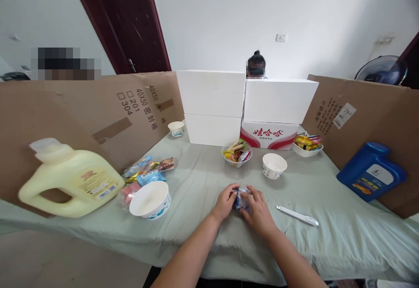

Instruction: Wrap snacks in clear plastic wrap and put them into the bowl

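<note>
1. The left hand (225, 201) and the right hand (258, 209) meet low over the green-covered bench (203, 192), fingers curled around a small blue packet (240, 198) held between them.
2. The packet sits just above the cloth, near the bench's front edge (its print is too small to read).
3. A white pen-like tool (297, 215) lies just right of the right hand.
4. An empty white bowl (274, 165) and a clear bowl of snacks (236, 152) stand beyond the hands.
5. A larger white bowl (150, 199) sits to the left, beside loose wrapped snacks (147, 173) and a yellow jug (70, 179).
</note>
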The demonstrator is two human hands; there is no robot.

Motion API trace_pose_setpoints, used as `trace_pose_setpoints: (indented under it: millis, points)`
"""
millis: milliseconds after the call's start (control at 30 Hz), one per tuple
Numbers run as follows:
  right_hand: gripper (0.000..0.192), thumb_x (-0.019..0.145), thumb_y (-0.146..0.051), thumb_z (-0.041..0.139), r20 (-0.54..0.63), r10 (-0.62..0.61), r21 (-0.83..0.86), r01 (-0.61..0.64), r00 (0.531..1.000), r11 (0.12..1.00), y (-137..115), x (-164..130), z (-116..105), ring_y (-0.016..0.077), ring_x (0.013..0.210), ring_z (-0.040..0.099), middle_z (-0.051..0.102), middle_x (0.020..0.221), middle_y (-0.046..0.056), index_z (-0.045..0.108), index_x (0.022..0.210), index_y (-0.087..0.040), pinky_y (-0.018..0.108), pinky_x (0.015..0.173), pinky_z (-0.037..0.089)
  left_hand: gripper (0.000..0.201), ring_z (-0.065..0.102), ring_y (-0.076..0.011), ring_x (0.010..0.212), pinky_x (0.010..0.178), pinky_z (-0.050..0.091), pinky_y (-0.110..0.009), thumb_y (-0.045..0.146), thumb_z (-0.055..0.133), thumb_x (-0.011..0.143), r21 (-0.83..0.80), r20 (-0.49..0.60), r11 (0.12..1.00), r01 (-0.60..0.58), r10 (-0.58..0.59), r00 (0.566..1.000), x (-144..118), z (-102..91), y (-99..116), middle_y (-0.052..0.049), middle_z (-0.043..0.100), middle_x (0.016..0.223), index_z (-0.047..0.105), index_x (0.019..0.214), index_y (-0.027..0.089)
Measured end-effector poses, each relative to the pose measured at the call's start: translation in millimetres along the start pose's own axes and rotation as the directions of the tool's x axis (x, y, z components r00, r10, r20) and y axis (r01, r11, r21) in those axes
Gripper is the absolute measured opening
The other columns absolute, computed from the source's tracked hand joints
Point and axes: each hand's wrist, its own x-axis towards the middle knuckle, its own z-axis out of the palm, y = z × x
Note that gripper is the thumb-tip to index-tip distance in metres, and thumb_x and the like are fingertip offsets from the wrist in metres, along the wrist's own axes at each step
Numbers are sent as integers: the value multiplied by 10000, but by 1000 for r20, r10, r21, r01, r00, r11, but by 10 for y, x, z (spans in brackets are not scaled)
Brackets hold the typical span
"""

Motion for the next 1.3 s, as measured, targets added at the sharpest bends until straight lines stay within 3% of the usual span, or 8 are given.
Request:
trace_pose_setpoints:
  millis: [67, 267, 500, 733, 833, 1000, 1100, 1300]
  points:
    - [149, 867, -289, 537, -28, 24, 76, -22, 999, 997, 104, 28, -21, 234, 1018, 597, 646, 1099, 102, 633, 958, -220, 415, 883, 504, 322, 624, -164, 746, 707, 506, -281, 378, 523, 873, -1, 5, 1000, 16, -16, 1000, 2, 8, 0, -59, 676, 957, 612, 1109, 176]
    - [225, 892, -383, 516, -63, 104, 145, -94, 993, 985, 424, -135, -222, 159, 737, 623, 660, 936, 85, 570, 777, -197, 269, 606, 519, 372, 586, -130, 657, 634, 483, -259, 468, 536, 870, 25, 36, 1000, 11, -11, 999, -23, 16, 55, -72, 646, 1033, 603, 1100, 185]
    - [259, 884, -434, 544, -18, 111, 182, -106, 994, 978, 357, -242, -138, 150, 718, 610, 661, 877, 47, 579, 755, -212, 255, 616, 503, 777, 481, -320, 1200, 1067, 360, -463, 376, 818, 599, 299, 281, 880, -369, 288, 915, -156, 77, 171, -132, 524, 1297, 516, 1294, 204]
    - [339, 946, -465, 413, -245, 216, 116, -192, 945, 974, 526, -249, -148, 171, 670, 571, 603, 748, 50, 569, 835, -185, 310, 635, 491, 669, 408, -277, 1310, 1130, 295, -482, 29, 487, 624, 375, 94, 856, -355, 346, 934, -121, 60, 94, -115, 462, 1381, 515, 1271, 196]
    - [390, 879, -519, 520, -263, 162, 100, -140, 951, 985, 480, -248, -147, 221, 855, 603, 626, 954, 109, 581, 1041, -170, 363, 728, 514, 688, 450, -278, 1275, 1115, 315, -492, 39, 520, 640, 371, 113, 866, -337, 318, 941, -143, 49, 97, -108, 529, 1322, 484, 1306, 209]
    - [497, 791, -517, 672, -11, -159, -2, 159, 987, 987, 258, -243, -179, 236, 1028, 575, 614, 1127, 99, 586, 1200, -247, 389, 882, 494, 764, 501, -284, 1226, 1068, 368, -500, 129, 629, 677, 372, 264, 835, -405, 323, 909, -199, 112, 116, -109, 520, 1355, 380, 1391, 235]
    - [199, 878, -423, 589, -55, -99, 24, 100, 994, 995, 243, -248, -190, 191, 867, 589, 634, 922, 54, 659, 945, -248, 325, 780, 496, 559, 509, -280, 1201, 1043, 388, -476, 198, 664, 719, 402, 230, 820, -407, 340, 912, -182, 138, 133, -107, 534, 1316, 528, 1260, 231]
    - [276, 969, -398, 389, -360, 179, 57, -170, 916, 984, 489, -266, -189, 173, 712, 550, 581, 767, 34, 553, 869, -200, 304, 677, 458, 115, 575, -223, 980, 895, 458, -357, 297, 578, 835, 322, -117, 915, -243, 294, 949, -106, 45, 155, -77, 618, 1002, 657, 820, 214]
